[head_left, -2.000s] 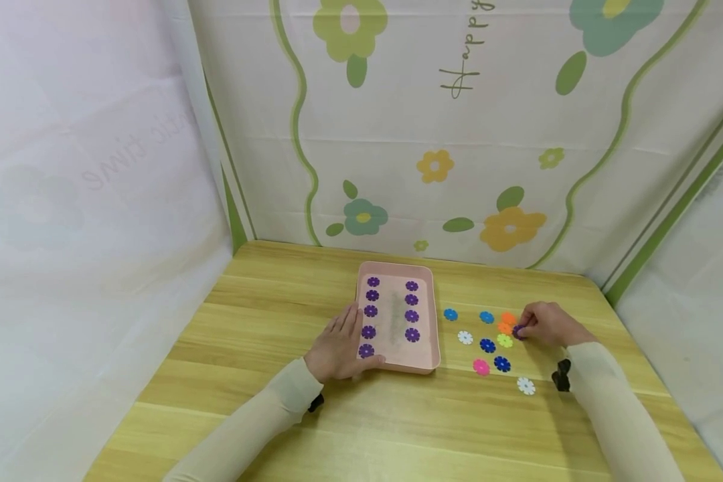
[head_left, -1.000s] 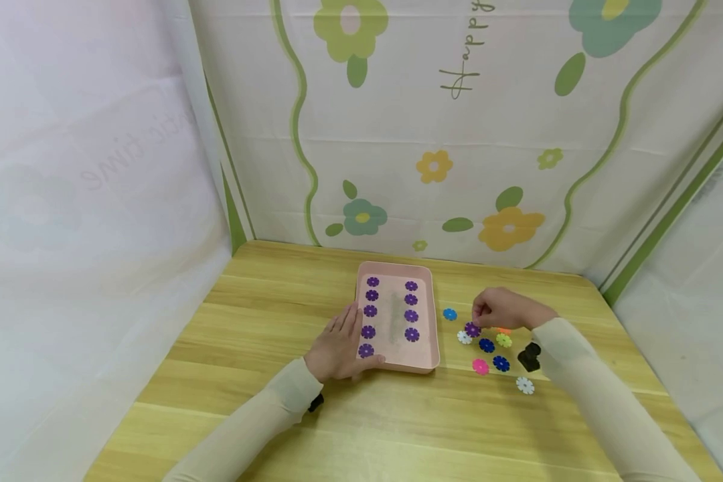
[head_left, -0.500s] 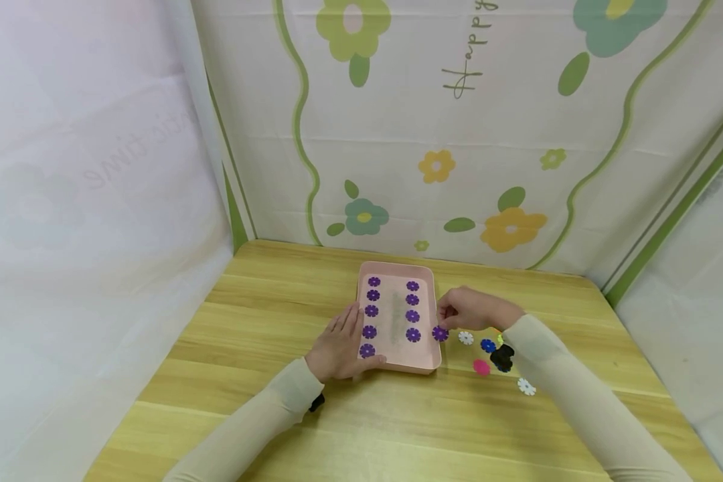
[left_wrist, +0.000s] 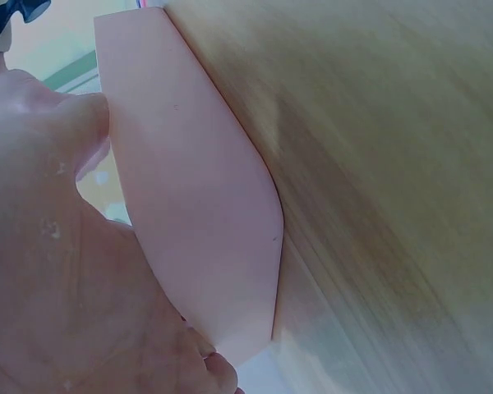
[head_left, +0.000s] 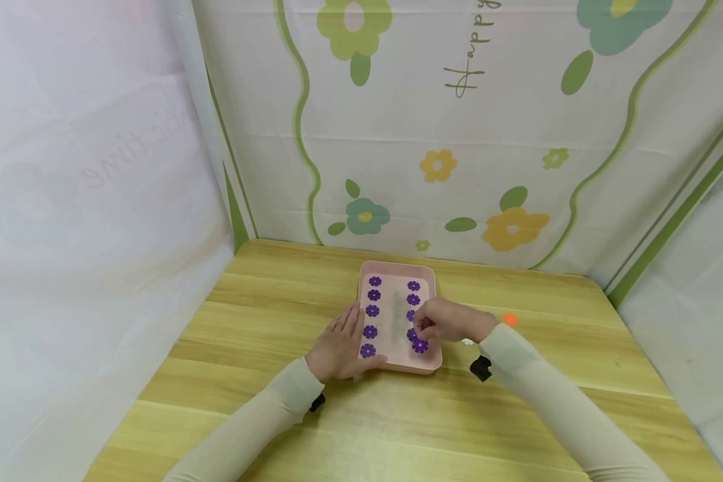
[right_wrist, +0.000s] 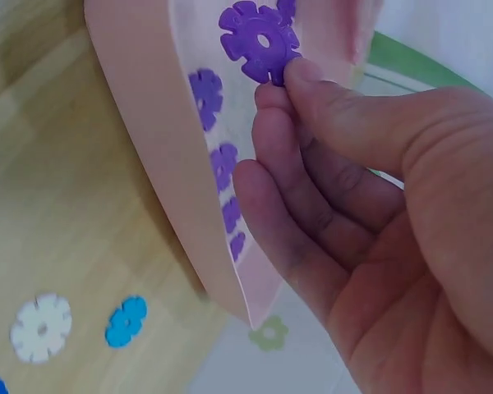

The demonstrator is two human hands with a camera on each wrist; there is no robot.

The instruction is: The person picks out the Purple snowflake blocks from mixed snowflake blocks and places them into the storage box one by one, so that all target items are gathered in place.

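A pink tray (head_left: 397,365) sits mid-table with two columns of purple flower discs (head_left: 371,309). My right hand (head_left: 442,321) hovers over the tray's near right corner and pinches a purple flower disc (head_left: 420,346) between thumb and fingers; the right wrist view shows that disc (right_wrist: 260,41) held above the tray (right_wrist: 140,139) and the right-hand column (right_wrist: 207,94). My left hand (head_left: 337,345) rests with straight fingers against the tray's left side, thumb at its near edge; in the left wrist view the palm (left_wrist: 57,271) lies against the tray wall (left_wrist: 197,213).
An orange disc (head_left: 509,319) shows right of the tray; the other loose discs are mostly hidden behind my right forearm. The right wrist view shows a white disc (right_wrist: 39,328) and a blue disc (right_wrist: 126,320) on the wood. Flower-print cloth walls enclose the table on three sides.
My right hand picked a purple disc from the loose ones at the right and carried it left over the tray's near right corner. The left hand stayed put.
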